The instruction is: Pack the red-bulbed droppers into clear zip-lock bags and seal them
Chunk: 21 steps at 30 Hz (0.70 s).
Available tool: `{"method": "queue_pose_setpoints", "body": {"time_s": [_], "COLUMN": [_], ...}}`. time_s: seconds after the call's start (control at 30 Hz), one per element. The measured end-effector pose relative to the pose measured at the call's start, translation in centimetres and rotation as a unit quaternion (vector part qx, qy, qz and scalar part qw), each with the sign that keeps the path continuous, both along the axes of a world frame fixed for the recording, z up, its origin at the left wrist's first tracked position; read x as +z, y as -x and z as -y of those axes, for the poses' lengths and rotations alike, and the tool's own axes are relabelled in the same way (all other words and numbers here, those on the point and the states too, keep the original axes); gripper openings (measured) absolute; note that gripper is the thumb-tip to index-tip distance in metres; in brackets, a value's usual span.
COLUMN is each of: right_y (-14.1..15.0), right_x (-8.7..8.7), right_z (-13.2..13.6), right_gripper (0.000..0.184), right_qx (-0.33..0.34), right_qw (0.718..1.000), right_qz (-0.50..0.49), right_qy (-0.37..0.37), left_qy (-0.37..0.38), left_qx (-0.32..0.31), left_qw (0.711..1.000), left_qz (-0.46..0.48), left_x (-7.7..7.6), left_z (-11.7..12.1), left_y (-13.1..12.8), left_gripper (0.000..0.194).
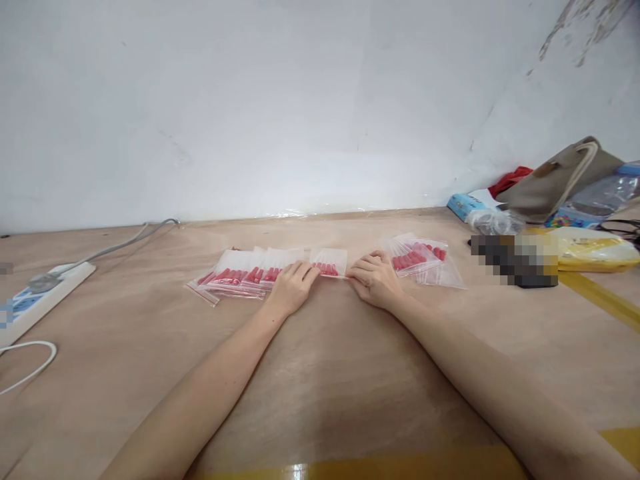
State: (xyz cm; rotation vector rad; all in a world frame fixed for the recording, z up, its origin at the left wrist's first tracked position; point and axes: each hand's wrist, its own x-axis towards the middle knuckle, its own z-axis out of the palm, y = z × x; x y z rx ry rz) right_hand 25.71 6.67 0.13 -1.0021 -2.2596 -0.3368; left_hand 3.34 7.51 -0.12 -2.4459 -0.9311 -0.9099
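A small clear zip bag (329,257) lies flat between my hands, with several red pieces in a row inside it. My left hand (294,285) has its fingers closed at the bag's near left corner. At the near right corner, the fingers of my right hand (375,277) are pinched on the edge. Left of my left hand, similar bags with red pieces (233,275) overlap in a row. Another loose pile of such bags (417,257) lies just beyond my right hand. The exact kind of the red pieces is too small to tell.
A white power strip (55,287) with a grey cable lies at the left. At the right are a dark, partly blurred object (515,260), a yellow plastic pack (590,250), a blue box (465,205) and a beige bag (545,180). A white wall (300,107) bounds the wooden table.
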Motion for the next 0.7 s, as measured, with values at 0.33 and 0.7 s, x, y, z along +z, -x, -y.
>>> {"method": "queue_pose_setpoints", "body": {"time_s": [0.33,0.7], "right_y": [-1.7,2.4], "right_x": [0.1,-0.7], "right_z": [-0.2,1.2], "right_gripper": [0.051,0.047], "right_qx": [-0.391,-0.203], "right_qw": [0.917,0.972], "right_qz": [0.057,-0.001], "right_qy": [0.058,0.119], "left_qy": [0.064,0.299], "left_qx": [-0.018,0.046], "left_qw": [0.993,0.945], "left_qz": [0.093,-0.122], "left_x": [1.0,8.7], "left_z": [-0.3,0.7], "left_y": [0.8,6.1], "left_gripper": [0.015,0.009]}}
